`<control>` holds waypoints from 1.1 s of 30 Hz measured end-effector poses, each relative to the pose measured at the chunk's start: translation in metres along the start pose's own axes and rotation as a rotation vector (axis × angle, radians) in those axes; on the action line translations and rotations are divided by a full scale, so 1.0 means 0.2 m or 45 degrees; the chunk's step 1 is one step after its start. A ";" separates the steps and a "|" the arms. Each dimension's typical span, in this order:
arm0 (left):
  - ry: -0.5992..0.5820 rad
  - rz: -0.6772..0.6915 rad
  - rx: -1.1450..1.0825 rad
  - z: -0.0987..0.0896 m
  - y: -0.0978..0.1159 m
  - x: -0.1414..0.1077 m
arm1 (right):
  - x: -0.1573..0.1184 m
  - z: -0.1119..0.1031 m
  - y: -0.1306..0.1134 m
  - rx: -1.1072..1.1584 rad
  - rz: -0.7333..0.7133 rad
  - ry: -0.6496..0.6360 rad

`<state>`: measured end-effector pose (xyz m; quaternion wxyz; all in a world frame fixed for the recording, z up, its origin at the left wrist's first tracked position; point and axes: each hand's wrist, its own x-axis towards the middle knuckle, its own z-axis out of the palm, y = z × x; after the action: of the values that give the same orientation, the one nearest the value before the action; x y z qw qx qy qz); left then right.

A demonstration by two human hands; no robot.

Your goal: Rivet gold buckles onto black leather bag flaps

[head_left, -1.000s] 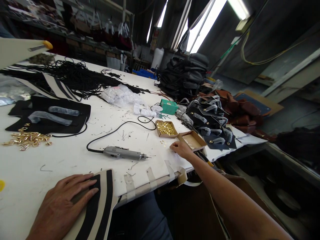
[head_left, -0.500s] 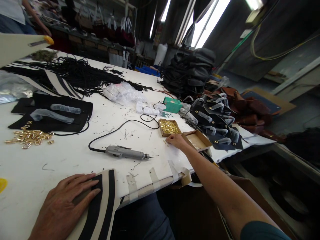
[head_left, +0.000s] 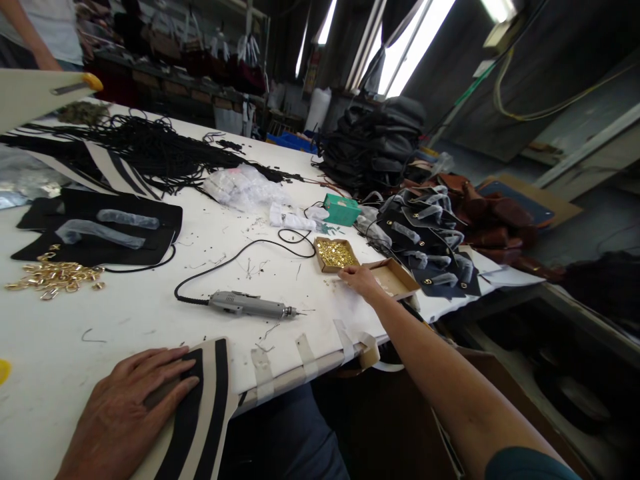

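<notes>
My left hand [head_left: 133, 410] lies flat, fingers stretched, on a black-and-cream striped panel [head_left: 209, 400] at the table's front edge. My right hand [head_left: 359, 279] reaches out to the near corner of a small cardboard box [head_left: 329, 268] full of tiny gold metal pieces [head_left: 337, 252]. Its fingertips are drawn together; whatever they may hold is too small to make out. A few tiny bits lie on the table beside them. Between the hands rests a grey electric screwdriver [head_left: 250, 305], its thin bit pointing right and its black cable curling behind.
A second cardboard tray [head_left: 395, 279] sits right of my hand. Gold clasps [head_left: 55, 277] are heaped at left by black panels [head_left: 115, 227]. Behind are a green box [head_left: 341, 209], plastic bags [head_left: 245, 185], black cords [head_left: 150, 143] and stacked black bags [head_left: 375, 140]. A person [head_left: 40, 33] stands far left.
My right hand has shifted slightly right and up along the box's near edge. The left hand stays on the striped panel. The view has moved slightly.
</notes>
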<state>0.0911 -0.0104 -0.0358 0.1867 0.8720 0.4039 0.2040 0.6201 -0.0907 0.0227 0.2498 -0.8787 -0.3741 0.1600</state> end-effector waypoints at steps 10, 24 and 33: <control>-0.026 0.035 0.054 0.02 -0.03 -0.01 | -0.32 -0.20 0.11 -0.116 -0.038 -0.106; -0.019 0.007 -0.004 0.01 -0.02 -0.01 | -0.43 -0.10 0.04 -0.517 -0.189 -0.143; -0.025 0.018 -0.004 0.01 -0.02 -0.01 | -0.35 -0.10 0.00 -0.642 -0.211 -0.203</control>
<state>0.0880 -0.0089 -0.0393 0.1906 0.8765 0.3955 0.1973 0.5835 -0.1486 0.0449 0.0051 -0.8640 -0.4914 0.1096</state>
